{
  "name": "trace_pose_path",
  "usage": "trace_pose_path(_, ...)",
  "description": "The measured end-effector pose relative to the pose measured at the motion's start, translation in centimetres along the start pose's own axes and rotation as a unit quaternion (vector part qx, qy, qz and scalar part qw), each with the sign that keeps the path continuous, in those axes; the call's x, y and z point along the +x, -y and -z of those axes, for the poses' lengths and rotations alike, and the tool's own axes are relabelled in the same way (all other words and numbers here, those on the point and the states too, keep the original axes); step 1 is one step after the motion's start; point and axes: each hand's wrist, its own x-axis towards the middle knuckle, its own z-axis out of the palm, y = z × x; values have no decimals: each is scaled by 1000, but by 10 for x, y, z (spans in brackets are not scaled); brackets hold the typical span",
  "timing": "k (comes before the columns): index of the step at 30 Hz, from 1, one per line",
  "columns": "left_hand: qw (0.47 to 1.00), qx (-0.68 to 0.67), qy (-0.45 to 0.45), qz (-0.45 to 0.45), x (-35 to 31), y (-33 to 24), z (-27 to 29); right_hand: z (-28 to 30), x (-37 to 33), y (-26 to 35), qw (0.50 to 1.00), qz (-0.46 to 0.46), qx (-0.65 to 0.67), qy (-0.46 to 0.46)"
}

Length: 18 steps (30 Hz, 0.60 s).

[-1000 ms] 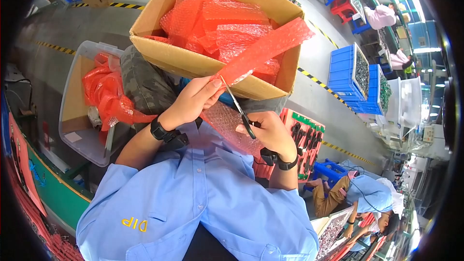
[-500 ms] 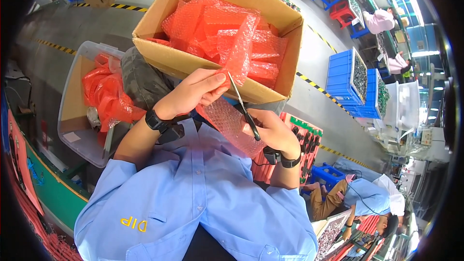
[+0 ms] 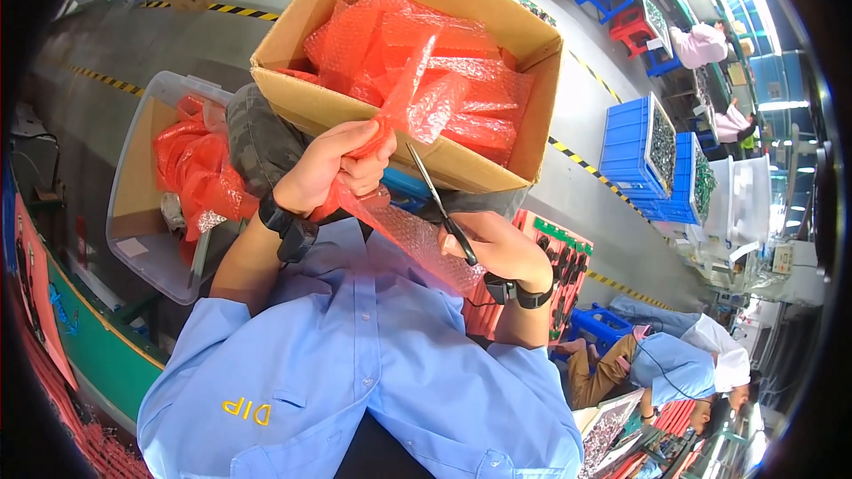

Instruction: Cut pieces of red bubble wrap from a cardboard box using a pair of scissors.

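My left hand (image 3: 330,167) is closed in a fist round a bunched piece of red bubble wrap (image 3: 413,238). One end of this piece rises toward the box, and the other trails down to the right, across my shirt front, to my right hand. Scissors (image 3: 454,229) with black handles sit in my right hand (image 3: 501,250), blades pointing up and left, apart from my left fist. The trailing wrap passes by the fingers of my right hand; whether they grip it too is hidden. More red bubble wrap (image 3: 368,44) fills the cardboard box (image 3: 333,109) just beyond my hands.
At left, a clear plastic bin (image 3: 133,213) holds crumpled red wrap (image 3: 197,164). A red rack of green circuit boards (image 3: 564,253) stands beside my right forearm. Blue crates (image 3: 628,146) sit on the floor at right. A co-worker in a blue shirt (image 3: 679,364) is at lower right.
My left hand has moved left and down, bunching the wrap in its fist and drawing the strip taut. The scissor blades, earlier beside the left fingers, now stand apart from them.
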Motion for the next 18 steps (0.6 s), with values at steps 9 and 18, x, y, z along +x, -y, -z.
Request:
trace_pose_path(9, 984, 139, -5, 108, 2, 4, 6, -6, 18, 9, 998, 15, -11, -51)
trace_pose_path(18, 974, 202, -23, 103, 3, -10, 1, 10, 22, 20, 998, -67, 6, -5)
